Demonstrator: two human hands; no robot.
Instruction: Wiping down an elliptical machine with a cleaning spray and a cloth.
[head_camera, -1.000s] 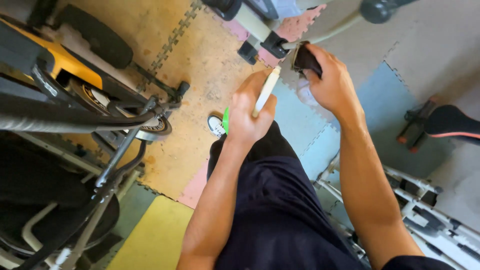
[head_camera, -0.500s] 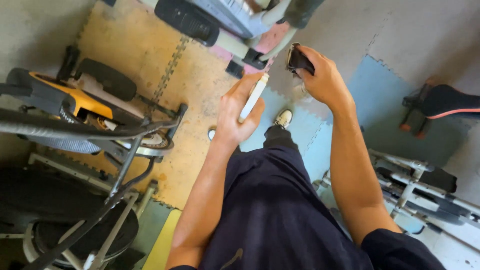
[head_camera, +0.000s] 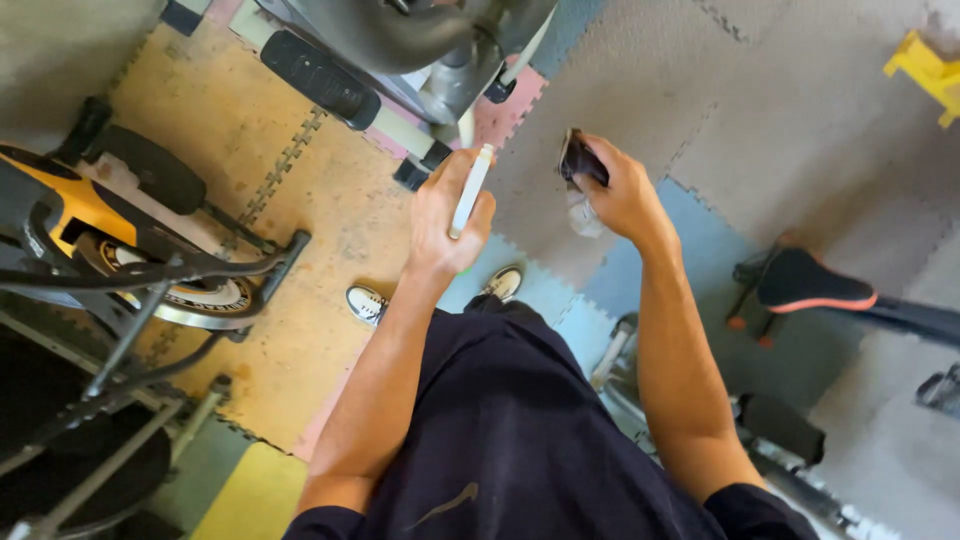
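Left hand (head_camera: 440, 215) has its fingers wrapped around a slim white bottle (head_camera: 470, 190), long axis up-right toward the grey exercise machine (head_camera: 420, 45), while the right hand (head_camera: 615, 190), just beside and level, pinches a dark cloth (head_camera: 578, 160) over the floor mats (head_camera: 700, 100).

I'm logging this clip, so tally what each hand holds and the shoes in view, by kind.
White tube-shaped bottle, in the left hand: 1
Dark cloth, in the right hand: 1
Shoes: 2, one on the orange mat, one on the blue
Total: 4
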